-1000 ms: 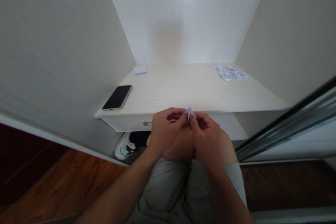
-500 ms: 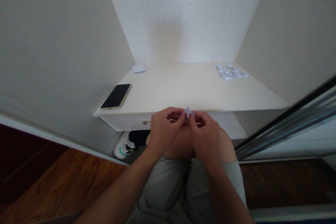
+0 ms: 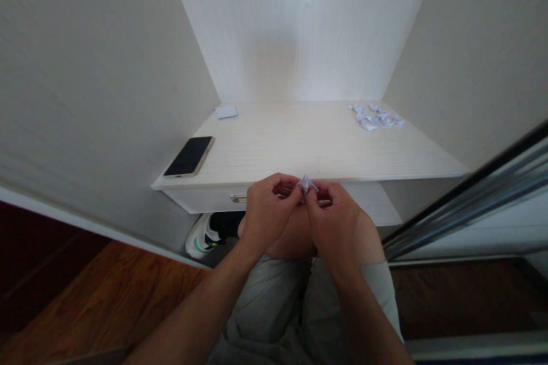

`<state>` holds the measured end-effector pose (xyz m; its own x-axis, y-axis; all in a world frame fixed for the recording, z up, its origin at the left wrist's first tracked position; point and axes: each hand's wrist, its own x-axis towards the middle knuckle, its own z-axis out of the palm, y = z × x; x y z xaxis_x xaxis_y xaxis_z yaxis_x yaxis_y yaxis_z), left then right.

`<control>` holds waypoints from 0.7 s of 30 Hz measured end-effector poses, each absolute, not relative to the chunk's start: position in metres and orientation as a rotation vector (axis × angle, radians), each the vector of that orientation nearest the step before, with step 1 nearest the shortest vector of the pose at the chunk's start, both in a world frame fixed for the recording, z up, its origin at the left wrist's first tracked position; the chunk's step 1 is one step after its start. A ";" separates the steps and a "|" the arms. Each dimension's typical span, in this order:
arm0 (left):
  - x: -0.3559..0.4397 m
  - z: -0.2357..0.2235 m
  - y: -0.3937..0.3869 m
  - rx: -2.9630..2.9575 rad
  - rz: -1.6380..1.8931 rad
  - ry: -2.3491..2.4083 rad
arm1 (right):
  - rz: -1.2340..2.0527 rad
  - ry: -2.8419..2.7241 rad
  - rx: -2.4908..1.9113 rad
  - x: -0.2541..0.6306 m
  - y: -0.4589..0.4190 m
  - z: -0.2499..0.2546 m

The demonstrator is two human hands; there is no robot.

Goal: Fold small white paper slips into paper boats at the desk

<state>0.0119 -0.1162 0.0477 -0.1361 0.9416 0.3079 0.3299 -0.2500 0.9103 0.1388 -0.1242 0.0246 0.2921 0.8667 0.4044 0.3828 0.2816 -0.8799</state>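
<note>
A small folded piece of white paper [image 3: 307, 184] is pinched between both hands, just in front of the near edge of a pale wooden shelf [image 3: 299, 148]. My left hand [image 3: 268, 211] grips it from the left with thumb and fingertips closed. My right hand [image 3: 336, 219] pinches it from the right. Both hands hover above my knees, over the shelf's drawer front.
A dark phone [image 3: 189, 156] lies on the shelf's left front. A white paper stack [image 3: 226, 112] sits at the back left. Several small folded paper pieces [image 3: 375, 116] lie at the back right. A shoe [image 3: 201, 239] rests under the shelf, a sliding door rail [image 3: 466, 199] at right.
The paper piece looks slightly more pressed together between the fingertips. Both hands have stayed in nearly the same place.
</note>
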 end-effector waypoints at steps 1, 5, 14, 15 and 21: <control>0.012 0.048 -0.116 1.549 1.400 1.427 | 0.507 -1.294 -1.317 0.139 -0.124 0.025; 0.009 0.045 -0.114 1.489 1.366 1.329 | 0.652 -1.238 -1.313 0.141 -0.124 0.025; 0.011 0.039 -0.114 1.594 1.358 1.360 | 0.740 -1.206 -1.211 0.141 -0.123 0.024; 0.012 0.040 -0.115 1.621 1.359 1.381 | 0.724 -1.212 -1.216 0.141 -0.123 0.023; 0.014 0.044 -0.118 1.736 1.356 1.432 | 0.705 -1.227 -1.168 0.142 -0.123 0.020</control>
